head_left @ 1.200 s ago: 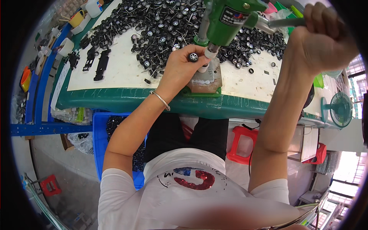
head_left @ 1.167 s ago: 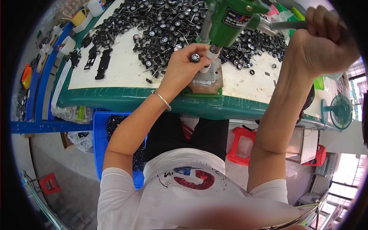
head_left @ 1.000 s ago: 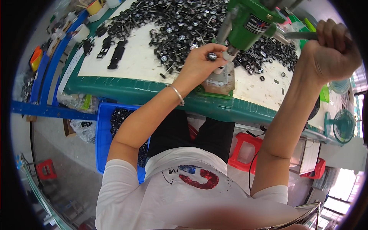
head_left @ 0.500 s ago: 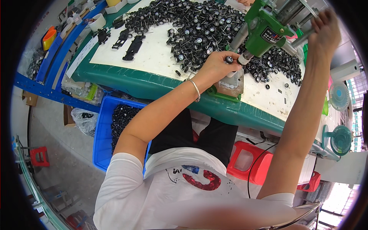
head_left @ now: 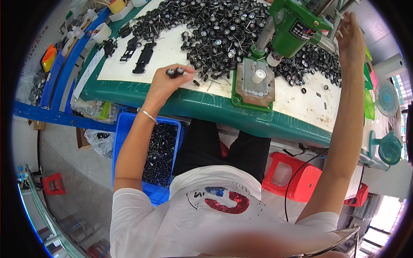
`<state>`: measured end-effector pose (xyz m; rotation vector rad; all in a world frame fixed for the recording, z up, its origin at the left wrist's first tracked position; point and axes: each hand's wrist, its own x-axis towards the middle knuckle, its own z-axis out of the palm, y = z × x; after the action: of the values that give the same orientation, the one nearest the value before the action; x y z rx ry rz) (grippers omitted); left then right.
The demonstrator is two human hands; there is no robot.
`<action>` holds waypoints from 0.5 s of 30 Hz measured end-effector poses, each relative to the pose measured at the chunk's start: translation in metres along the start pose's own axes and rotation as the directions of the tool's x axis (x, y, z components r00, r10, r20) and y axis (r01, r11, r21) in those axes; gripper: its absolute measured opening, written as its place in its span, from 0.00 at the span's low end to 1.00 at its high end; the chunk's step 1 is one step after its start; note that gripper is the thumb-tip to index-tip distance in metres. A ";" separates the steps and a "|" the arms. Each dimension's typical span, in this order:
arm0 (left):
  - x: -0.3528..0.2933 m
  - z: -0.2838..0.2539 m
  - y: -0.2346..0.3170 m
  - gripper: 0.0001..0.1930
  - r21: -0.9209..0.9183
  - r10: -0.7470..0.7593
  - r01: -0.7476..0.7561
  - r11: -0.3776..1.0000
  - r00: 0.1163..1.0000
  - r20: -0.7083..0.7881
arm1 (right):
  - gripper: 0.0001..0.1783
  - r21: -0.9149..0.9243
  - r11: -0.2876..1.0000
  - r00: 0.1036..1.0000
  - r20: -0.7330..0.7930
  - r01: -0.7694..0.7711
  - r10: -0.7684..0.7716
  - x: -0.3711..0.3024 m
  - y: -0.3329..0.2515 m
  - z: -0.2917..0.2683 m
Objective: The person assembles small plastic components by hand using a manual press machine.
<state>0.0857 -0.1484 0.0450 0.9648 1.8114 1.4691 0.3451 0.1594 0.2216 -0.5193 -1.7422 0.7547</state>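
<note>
My left hand (head_left: 165, 86) is closed over the front of the table, left of the press. Between its fingertips is a pair of small black toy wheels (head_left: 175, 72); any axle between them is hard to make out. My right hand (head_left: 352, 41) is raised at the far right, its fingers curled at the lever (head_left: 337, 17) of a green bench press (head_left: 294, 28). Below the press head, a white cylindrical holder (head_left: 258, 76) stands on the metal base plate (head_left: 245, 88), with no wheel visible on it.
A large heap of black wheels with metal axles (head_left: 215, 30) covers the back of the table. Black toy car chassis (head_left: 144, 58) lie to the left. Beneath the table edge stands a blue bin (head_left: 120, 150) of small dark parts. A red stool (head_left: 292, 176) is at right.
My left hand has moved left from beneath the press head, carrying the wheels away and uncovering the white holder. My right hand has shifted slightly left and down at the lever.
</note>
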 end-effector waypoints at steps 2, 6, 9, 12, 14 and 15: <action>-0.005 -0.004 -0.007 0.11 0.108 0.013 -0.016 0.994 1.000 0.028 | 0.18 0.322 0.902 0.954 0.019 -0.288 0.298 -0.022 0.020 -0.008; -0.001 0.003 -0.011 0.11 0.420 0.300 -0.331 0.845 0.943 0.140 | 0.15 0.025 0.926 0.925 0.070 -0.377 0.375 -0.086 0.065 -0.029; 0.002 0.009 -0.018 0.08 0.342 0.418 -0.440 0.830 0.897 0.139 | 0.13 -0.209 0.900 0.888 0.184 -0.383 0.421 -0.139 0.086 -0.025; 0.008 0.019 -0.012 0.06 0.178 0.420 -0.421 0.889 0.906 0.048 | 0.13 -0.445 0.887 0.934 0.251 -0.124 0.256 -0.178 0.100 -0.023; 0.009 0.023 0.004 0.06 -0.057 0.199 -0.201 0.978 0.979 -0.040 | 0.13 -0.620 0.784 0.935 0.271 -0.012 0.229 -0.188 0.094 -0.019; 0.011 0.027 0.008 0.06 -0.054 0.203 -0.206 0.977 0.978 -0.044 | 0.13 -0.616 0.788 0.936 0.271 -0.009 0.223 -0.189 0.094 -0.016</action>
<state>0.1034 -0.1240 0.0471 1.1285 1.7269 1.6657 0.4127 0.1006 0.0302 -0.9923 -2.2992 0.3516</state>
